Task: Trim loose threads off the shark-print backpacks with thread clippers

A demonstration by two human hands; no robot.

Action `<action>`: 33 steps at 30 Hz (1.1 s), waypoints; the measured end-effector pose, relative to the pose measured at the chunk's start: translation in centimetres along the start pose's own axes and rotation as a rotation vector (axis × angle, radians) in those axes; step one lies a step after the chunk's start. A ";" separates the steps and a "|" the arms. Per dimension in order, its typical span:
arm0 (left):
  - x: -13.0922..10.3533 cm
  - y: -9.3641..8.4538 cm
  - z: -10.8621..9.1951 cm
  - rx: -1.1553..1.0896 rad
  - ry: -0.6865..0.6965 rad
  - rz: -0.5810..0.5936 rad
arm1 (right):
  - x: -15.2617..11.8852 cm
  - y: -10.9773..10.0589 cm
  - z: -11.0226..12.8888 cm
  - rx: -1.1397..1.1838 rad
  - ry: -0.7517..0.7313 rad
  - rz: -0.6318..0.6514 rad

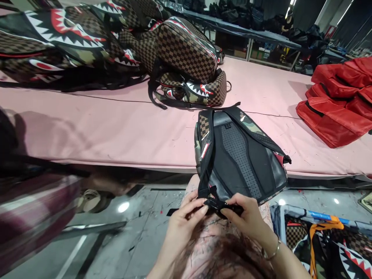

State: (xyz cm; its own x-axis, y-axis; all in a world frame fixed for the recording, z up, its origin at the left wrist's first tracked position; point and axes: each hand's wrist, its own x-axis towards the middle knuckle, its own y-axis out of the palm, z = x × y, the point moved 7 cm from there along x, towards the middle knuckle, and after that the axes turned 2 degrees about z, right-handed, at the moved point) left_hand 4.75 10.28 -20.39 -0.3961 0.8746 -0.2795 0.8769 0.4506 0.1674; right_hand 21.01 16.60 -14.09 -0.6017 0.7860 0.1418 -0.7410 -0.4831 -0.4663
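Observation:
A backpack (236,155) lies with its black padded back panel facing up, partly on the pink table and partly over its front edge towards my lap. Its shoulder straps show checkered and camouflage patches. At its lower left corner, my left hand (186,217) pinches a black strap buckle (214,204) at the end of one shoulder strap. On the other side of the buckle, my right hand (247,215) grips the black webbing between thumb and fingers. How the webbing runs through the buckle is too dark to make out.
Checkered backpacks with shark-mouth prints (186,50) are piled along the back left of the pink table (130,131). Red bags (334,112) stand at the right. A blue-framed bin (322,215) with more backpacks is low at right. A person's plaid clothing (37,217) shows at left.

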 end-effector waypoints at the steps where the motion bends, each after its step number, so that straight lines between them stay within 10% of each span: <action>1: 0.0 0.0 0.1 -0.044 -0.034 0.002 | 0.0 0.0 0.0 -0.002 -0.014 0.001; 16: -0.3 0.6 0.0 -0.046 -0.114 0.047 | 0.2 0.4 1.2 -0.410 -0.332 -0.077; 33: -0.3 0.4 0.1 -0.018 -0.096 0.056 | 0.3 0.5 1.1 -0.208 -0.282 -0.017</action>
State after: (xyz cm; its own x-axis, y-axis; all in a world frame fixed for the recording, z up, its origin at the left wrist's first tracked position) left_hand 5.23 10.20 -20.35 -0.3183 0.8777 -0.3582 0.8913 0.4058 0.2022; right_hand 20.12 16.21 -13.29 -0.6701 0.6420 0.3726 -0.6924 -0.3596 -0.6256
